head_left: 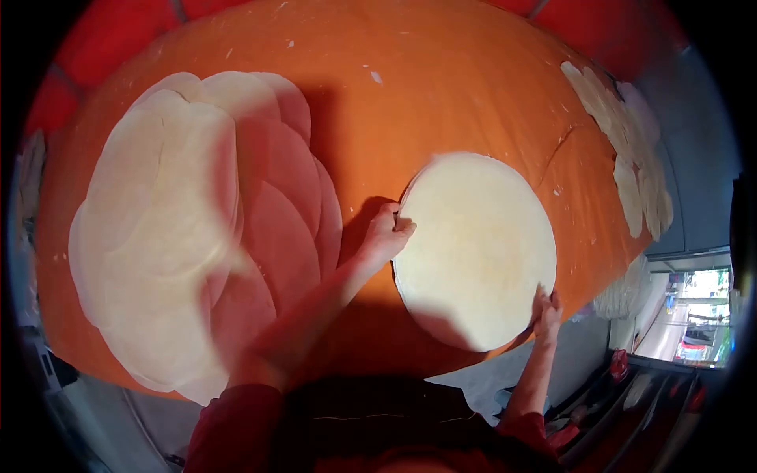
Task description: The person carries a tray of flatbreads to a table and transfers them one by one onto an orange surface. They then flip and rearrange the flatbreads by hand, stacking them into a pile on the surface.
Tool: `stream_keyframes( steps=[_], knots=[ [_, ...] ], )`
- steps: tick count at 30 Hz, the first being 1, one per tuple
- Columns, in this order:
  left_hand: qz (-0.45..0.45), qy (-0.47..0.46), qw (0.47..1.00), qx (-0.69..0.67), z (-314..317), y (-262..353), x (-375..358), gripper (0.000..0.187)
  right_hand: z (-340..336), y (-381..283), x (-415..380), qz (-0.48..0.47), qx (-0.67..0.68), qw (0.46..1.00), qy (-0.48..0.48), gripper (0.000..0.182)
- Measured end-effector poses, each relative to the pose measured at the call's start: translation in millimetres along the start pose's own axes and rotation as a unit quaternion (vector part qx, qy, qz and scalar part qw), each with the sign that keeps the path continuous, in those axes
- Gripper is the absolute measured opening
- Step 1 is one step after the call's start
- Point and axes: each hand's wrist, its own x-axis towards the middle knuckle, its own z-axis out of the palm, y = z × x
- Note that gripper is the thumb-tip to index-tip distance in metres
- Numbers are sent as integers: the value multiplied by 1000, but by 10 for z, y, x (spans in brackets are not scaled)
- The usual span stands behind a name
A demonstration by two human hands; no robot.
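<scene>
A large, round, pale sheet that looks like thin dough point(477, 244) is held between my two hands over the orange cloth point(378, 126). My left hand point(386, 235) is closed on its left edge, with the thumb on top. At its lower right edge my right hand point(547, 314) grips the rim, thumb above and the other fingers mostly hidden. To the left lies a wide spread of overlapping round sheets point(165, 189) of the same kind, partly in shadow. My left forearm passes over the right side of that spread.
More flat pale pieces point(611, 126) lie along the far right edge of the orange surface. Red material point(110, 47) borders the back. A bright opening point(694, 315) shows at the right, and dark, cluttered items point(631, 402) stand at the lower right.
</scene>
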Motion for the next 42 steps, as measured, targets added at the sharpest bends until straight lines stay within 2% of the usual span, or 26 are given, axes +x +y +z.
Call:
stream_keyframes(
  steps=[3,5,7,8,11,12,15,16,19,20,23,25,26,29,30,33,35,38,39,40,42],
  knots=[
    [31,8,999,8,-2,-83,72,38,-106,175,173,0,-88,996,30,25],
    [30,-21,999,-20,-38,-106,72,39,-85,32,342,56,10,998,-6,23],
    [-46,-133,979,-148,-150,-1,-74,41,-9,-217,435,120,117,983,-69,24],
    [-85,-186,956,-210,-189,17,-122,43,145,-434,283,174,178,959,-134,29],
    [-64,-118,957,-256,-78,-167,23,48,105,-186,144,26,133,988,-74,33],
    [-62,-96,978,-174,-93,-80,97,49,53,-46,142,-25,74,994,-79,37],
    [-30,-82,996,-34,25,30,50,47,158,-32,281,11,-1,1000,22,38],
    [-17,-38,998,36,112,-46,50,46,305,-154,267,9,-22,999,37,34],
    [-14,4,998,60,157,12,-67,49,124,91,566,-20,-108,993,50,31],
    [32,2,999,31,131,9,-70,47,78,71,564,5,-67,997,28,31],
    [14,-25,997,66,55,85,-107,45,-226,71,489,58,37,997,-24,34],
    [-36,-80,991,103,43,186,-281,43,-481,196,484,67,83,994,-38,36],
    [-61,-107,985,121,50,207,-331,41,-382,142,457,72,71,995,-3,30],
    [49,8,999,-7,125,-20,-182,39,-321,88,556,124,20,992,-11,21],
    [8,-23,1000,15,151,-43,-93,39,-308,87,556,115,5,993,-9,19],
    [37,28,983,180,335,-8,-187,40,-291,67,561,92,-36,995,-9,15],
    [47,28,980,193,323,44,-159,42,-343,112,594,82,-54,995,-15,15],
    [29,6,981,191,338,-27,-75,42,-617,209,771,38,-75,987,-135,21],
    [33,7,982,185,318,-35,-71,42,-893,282,1027,-44,-400,909,-107,23],
    [30,20,983,179,215,-44,-78,43,-990,394,1258,-135,-673,724,-73,26],
    [88,52,976,195,-115,5,-284,50,-408,-159,916,-414,-692,591,-17,44]
  ],
)
